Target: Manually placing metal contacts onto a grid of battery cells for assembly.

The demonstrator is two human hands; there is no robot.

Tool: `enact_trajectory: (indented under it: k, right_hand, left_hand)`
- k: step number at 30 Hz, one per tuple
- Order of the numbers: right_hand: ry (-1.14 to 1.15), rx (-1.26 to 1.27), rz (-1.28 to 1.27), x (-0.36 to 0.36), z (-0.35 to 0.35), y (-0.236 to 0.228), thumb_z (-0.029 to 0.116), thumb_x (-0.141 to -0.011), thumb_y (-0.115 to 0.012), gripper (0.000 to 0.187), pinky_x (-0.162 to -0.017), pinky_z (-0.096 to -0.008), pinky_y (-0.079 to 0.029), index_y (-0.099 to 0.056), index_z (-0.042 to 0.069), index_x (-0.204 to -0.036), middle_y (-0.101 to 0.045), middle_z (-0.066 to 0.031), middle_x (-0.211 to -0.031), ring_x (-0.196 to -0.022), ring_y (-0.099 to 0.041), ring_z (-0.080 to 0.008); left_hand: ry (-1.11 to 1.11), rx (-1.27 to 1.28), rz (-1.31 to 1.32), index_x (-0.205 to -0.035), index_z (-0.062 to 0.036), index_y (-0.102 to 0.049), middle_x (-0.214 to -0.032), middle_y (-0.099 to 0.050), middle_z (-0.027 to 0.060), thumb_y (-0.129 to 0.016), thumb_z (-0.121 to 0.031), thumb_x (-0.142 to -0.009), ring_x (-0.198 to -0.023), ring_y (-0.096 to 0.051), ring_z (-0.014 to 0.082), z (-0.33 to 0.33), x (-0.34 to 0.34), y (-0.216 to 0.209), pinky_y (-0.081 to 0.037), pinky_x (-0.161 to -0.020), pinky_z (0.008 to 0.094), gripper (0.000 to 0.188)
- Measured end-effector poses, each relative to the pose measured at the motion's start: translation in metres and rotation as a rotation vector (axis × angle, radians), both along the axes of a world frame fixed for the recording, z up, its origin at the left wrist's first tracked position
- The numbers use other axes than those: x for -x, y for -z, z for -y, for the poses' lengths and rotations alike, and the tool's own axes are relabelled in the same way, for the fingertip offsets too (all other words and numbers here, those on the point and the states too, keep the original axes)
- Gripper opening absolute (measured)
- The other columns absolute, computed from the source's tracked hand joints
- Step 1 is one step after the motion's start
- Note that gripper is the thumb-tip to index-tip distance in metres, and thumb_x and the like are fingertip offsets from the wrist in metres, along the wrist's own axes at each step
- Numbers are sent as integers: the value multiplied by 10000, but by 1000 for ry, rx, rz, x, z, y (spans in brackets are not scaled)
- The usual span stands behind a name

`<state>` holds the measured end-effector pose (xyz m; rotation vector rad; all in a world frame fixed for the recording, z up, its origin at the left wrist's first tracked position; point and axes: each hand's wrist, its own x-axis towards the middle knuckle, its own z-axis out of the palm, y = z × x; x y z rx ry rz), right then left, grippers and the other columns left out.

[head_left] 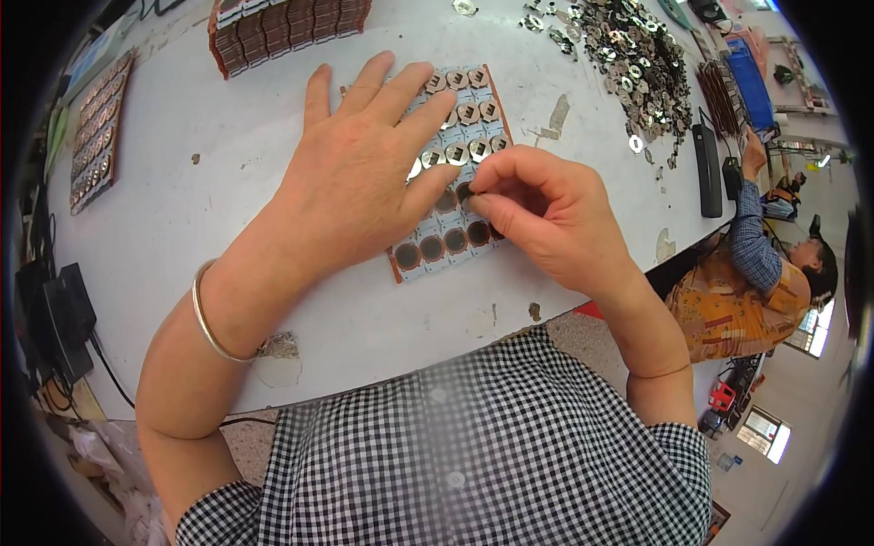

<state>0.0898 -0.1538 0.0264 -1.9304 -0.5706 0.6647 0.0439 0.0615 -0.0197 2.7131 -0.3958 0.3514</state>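
Note:
A light-coloured circuit board panel (428, 264) with orange-brown edges lies on the table in front of me. Shiny metal clips (467, 113) with cut-out centres sit in rows on its far part, while its near rows show dark round pads (455, 241). My left hand (355, 155) rests flat across the panel's left side, fingers spread, covering part of it. At the panel's right side, my right hand (537, 209) pinches thumb and forefinger together over a near row, and what is between the fingertips is too hidden to name.
Loose metal clips (642, 73) lie heaped at the far right. A stack of panels (287, 36) stands at the back, with another filled panel (100, 132) at far left. A black adapter (66, 309) and cables lie left. A co-worker (756, 282) sits beyond the right edge.

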Motion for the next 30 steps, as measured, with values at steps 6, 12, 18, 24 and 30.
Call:
enact_trajectory:
  k: [6,12,18,24,30]
  right_hand:
    - [-92,89,484,1,-3,5,-24,-916,-718,131,-606,-196,-460,-709,2,-1045,-649,19,-850,-697,-561,-25]
    - [-45,75,490,1,0,14,-20,-883,-748,165,-589,-212,-462,-730,21,-1042,-663,-27,-874,-678,-561,-58]
    - [-106,-2,940,-4,0,25,-26,-826,-775,208,-674,-302,-522,-747,36,-1023,-698,-57,-920,-750,-624,-205]
    - [-120,1,934,3,-2,26,-27,-776,-791,244,-710,-329,-529,-746,42,-1005,-723,-70,-970,-821,-635,-233]
    - [-120,-13,915,0,0,25,-35,-746,-803,301,-690,-334,-537,-742,33,-1033,-724,-72,-984,-810,-645,-222]
  left_hand:
    - [-13,1,13,-1423,-44,-576,-1525,-491,182,-627,-302,-946,-1461,-387,422,0,1,1,-192,-1198,639,544]
    - [-15,4,31,-1416,-46,-582,-1514,-503,177,-635,-305,-946,-1459,-391,418,2,0,3,-194,-1197,638,539]
    - [-14,2,38,-1422,-47,-578,-1511,-506,177,-643,-304,-949,-1453,-399,419,2,0,2,-198,-1195,641,542]
    - [-15,-46,52,-1430,-35,-569,-1516,-499,187,-631,-294,-951,-1430,-417,432,2,2,2,-235,-1180,638,548]
    - [-11,-61,47,-1421,-6,-569,-1510,-502,214,-592,-242,-939,-1417,-428,445,5,2,-2,-251,-1171,644,537]
